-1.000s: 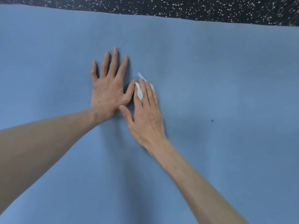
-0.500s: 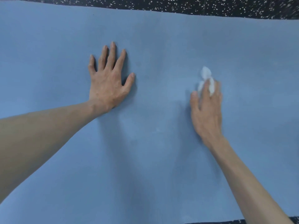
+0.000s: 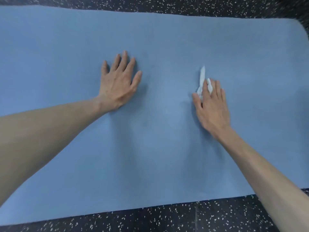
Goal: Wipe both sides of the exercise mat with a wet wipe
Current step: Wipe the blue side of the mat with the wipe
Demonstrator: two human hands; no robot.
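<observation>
Fingers (image 3: 215,91) of the right hand (image 3: 212,108) are pressing a crumpled white wipe (image 3: 202,81) flat onto the blue mat (image 3: 167,156), one end sticking out past the fingertips. Well apart to the left, the left hand (image 3: 118,84) is lying open, fingers spread, palm down on the mat. The mat is lying on speckled black floor (image 3: 167,220).
</observation>
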